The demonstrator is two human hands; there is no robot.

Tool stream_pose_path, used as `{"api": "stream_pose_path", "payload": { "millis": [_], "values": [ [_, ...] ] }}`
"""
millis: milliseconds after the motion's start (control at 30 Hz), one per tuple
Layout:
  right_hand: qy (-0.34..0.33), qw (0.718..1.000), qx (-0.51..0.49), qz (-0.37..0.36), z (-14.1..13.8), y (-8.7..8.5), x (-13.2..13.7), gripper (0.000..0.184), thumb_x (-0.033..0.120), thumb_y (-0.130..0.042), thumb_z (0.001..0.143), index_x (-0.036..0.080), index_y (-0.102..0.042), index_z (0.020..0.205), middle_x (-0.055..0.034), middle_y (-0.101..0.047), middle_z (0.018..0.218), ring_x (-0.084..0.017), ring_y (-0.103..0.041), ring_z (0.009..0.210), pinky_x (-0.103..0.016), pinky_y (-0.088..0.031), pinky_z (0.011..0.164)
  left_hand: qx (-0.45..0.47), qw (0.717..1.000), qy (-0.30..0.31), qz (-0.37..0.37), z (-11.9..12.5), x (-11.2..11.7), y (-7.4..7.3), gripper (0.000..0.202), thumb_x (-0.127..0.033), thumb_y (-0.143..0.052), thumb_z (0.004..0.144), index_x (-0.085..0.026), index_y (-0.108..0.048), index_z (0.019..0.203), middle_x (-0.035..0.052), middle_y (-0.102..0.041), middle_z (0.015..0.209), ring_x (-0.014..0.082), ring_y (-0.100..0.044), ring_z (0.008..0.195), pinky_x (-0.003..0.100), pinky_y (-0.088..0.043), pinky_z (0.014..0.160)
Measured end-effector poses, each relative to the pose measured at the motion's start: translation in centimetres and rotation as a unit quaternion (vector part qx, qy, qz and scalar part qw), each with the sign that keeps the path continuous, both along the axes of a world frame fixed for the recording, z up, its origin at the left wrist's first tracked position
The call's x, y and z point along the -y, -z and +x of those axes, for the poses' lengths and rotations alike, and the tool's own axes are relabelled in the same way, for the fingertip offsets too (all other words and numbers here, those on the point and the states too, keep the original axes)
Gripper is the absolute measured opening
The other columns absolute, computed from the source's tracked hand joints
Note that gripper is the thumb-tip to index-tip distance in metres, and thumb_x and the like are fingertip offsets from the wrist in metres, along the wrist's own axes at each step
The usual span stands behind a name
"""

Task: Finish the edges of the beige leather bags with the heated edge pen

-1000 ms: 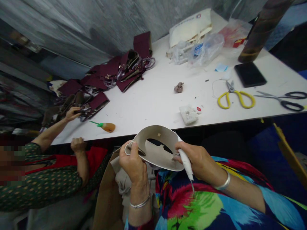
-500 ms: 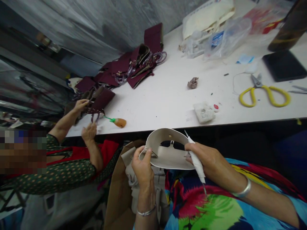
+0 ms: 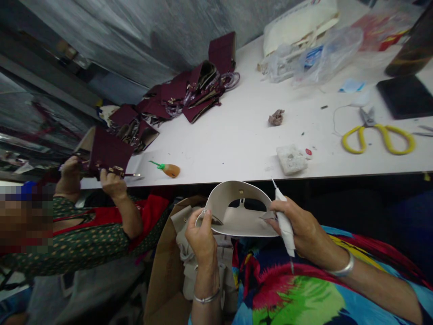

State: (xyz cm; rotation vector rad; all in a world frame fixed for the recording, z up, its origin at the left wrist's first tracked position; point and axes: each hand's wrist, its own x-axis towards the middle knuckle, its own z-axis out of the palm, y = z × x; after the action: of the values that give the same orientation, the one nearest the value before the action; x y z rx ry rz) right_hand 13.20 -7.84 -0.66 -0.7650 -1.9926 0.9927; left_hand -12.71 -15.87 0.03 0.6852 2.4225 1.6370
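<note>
A curved beige bag piece (image 3: 233, 225) with a wide opening and a small gold fitting inside hangs in front of me, just below the table's front edge. My left hand (image 3: 203, 237) pinches its left end between thumb and fingers. At the right end, my right hand (image 3: 301, 225) is closed around a thin pointed tool (image 3: 286, 228), its grip wrapped in white and its tip pointing up. The fingertips of that hand also touch the bag piece's right edge.
Below my left hand stands a cardboard box (image 3: 157, 280) holding beige bags. On the white table (image 3: 237, 149) lie yellow-handled scissors (image 3: 368, 124), a phone (image 3: 406, 95), a white block (image 3: 291, 159), an orange bottle (image 3: 171, 170) and maroon bags (image 3: 172, 92). At left, a co-worker handles a maroon bag (image 3: 110, 149).
My right hand and the tool have shifted slightly right, while my left hand keeps its pinch. The co-worker has lifted a maroon bag off the table and moved it left.
</note>
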Motion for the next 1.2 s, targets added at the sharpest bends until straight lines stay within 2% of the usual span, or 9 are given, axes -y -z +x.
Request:
{"api": "stream_pose_path", "payload": {
  "millis": [133,267,333,400,500,600,700,833,1200],
  "values": [
    [0.033,0.999,-0.032,0.002,0.3,-0.5,-0.2,0.029,0.012,-0.062,0.096,0.026,-0.054,0.121,-0.0011,-0.060,0.098,-0.013,-0.061,0.077,-0.023,-0.050,0.072,-0.008,1.000,0.004,-0.023,0.9,0.7,-2.2,0.029,-0.038,-0.082,0.076,-0.014,-0.079,0.093,0.0039,-0.075,0.080,0.0191,-0.068,0.075,0.028,-0.053,0.071],
    [0.043,0.997,-0.063,-0.001,1.1,-3.8,-0.4,0.028,0.011,-0.062,0.095,0.026,-0.055,0.116,0.0013,-0.059,0.094,-0.012,-0.058,0.073,-0.022,-0.049,0.069,0.000,1.000,0.013,0.022,2.3,2.5,-5.9,0.025,-0.036,-0.085,0.075,-0.016,-0.078,0.087,0.0033,-0.075,0.085,0.0185,-0.068,0.077,0.028,-0.054,0.074],
    [0.039,0.997,-0.061,-0.007,1.3,-4.8,-0.6,0.030,0.011,-0.064,0.094,0.026,-0.055,0.118,0.0014,-0.059,0.095,-0.012,-0.058,0.073,-0.021,-0.049,0.069,0.027,0.999,0.015,0.043,2.8,2.9,-6.3,0.025,-0.035,-0.086,0.073,-0.016,-0.077,0.087,0.0030,-0.075,0.086,0.0186,-0.069,0.080,0.028,-0.054,0.076],
    [0.045,0.997,-0.053,-0.011,1.4,-4.7,-0.7,0.030,0.011,-0.064,0.094,0.026,-0.056,0.119,0.0010,-0.060,0.095,-0.012,-0.059,0.074,-0.022,-0.050,0.070,0.090,0.995,0.025,0.037,2.8,2.9,-5.3,0.028,-0.035,-0.087,0.069,-0.015,-0.078,0.087,0.0033,-0.075,0.084,0.0185,-0.069,0.078,0.028,-0.054,0.076],
    [0.038,0.999,-0.036,-0.013,1.2,-3.2,-0.5,0.030,0.013,-0.063,0.096,0.026,-0.056,0.121,-0.0001,-0.061,0.095,-0.013,-0.061,0.074,-0.023,-0.051,0.071,0.188,0.981,0.036,0.013,2.1,2.7,-2.3,0.032,-0.036,-0.087,0.063,-0.013,-0.077,0.084,0.0055,-0.076,0.080,0.0192,-0.069,0.073,0.030,-0.055,0.073],
    [0.023,0.999,-0.026,-0.003,1.3,-2.1,-0.1,0.029,0.013,-0.060,0.097,0.027,-0.057,0.123,-0.0017,-0.063,0.097,-0.014,-0.063,0.075,-0.024,-0.052,0.071,0.147,0.988,0.044,-0.035,1.1,3.4,-0.4,0.034,-0.038,-0.084,0.067,-0.013,-0.080,0.089,0.0077,-0.079,0.086,0.0215,-0.071,0.081,0.031,-0.055,0.078],
    [0.027,0.999,-0.032,0.015,1.5,-2.1,0.2,0.031,0.012,-0.059,0.097,0.028,-0.056,0.122,-0.0025,-0.065,0.099,-0.016,-0.066,0.079,-0.026,-0.053,0.074,0.092,0.992,0.055,-0.070,0.1,4.6,-0.7,0.035,-0.041,-0.081,0.075,-0.014,-0.082,0.097,0.0081,-0.081,0.092,0.0233,-0.071,0.090,0.032,-0.054,0.084],
    [0.048,0.998,-0.034,0.023,1.7,-2.4,0.3,0.031,0.012,-0.061,0.095,0.029,-0.056,0.121,-0.0027,-0.066,0.099,-0.017,-0.068,0.078,-0.027,-0.055,0.074,0.108,0.990,0.048,-0.076,-0.7,5.8,-1.5,0.038,-0.045,-0.081,0.075,-0.014,-0.082,0.096,0.0093,-0.081,0.094,0.0253,-0.072,0.090,0.033,-0.055,0.082],
    [0.036,0.999,-0.025,0.022,1.5,-2.3,0.8,0.028,0.013,-0.061,0.097,0.028,-0.057,0.120,-0.0016,-0.065,0.094,-0.016,-0.066,0.077,-0.027,-0.054,0.073,0.075,0.995,0.022,-0.064,-0.5,5.2,-0.2,0.037,-0.043,-0.079,0.079,-0.014,-0.082,0.102,0.0092,-0.081,0.100,0.0258,-0.072,0.095,0.036,-0.054,0.090]
  ]
}}
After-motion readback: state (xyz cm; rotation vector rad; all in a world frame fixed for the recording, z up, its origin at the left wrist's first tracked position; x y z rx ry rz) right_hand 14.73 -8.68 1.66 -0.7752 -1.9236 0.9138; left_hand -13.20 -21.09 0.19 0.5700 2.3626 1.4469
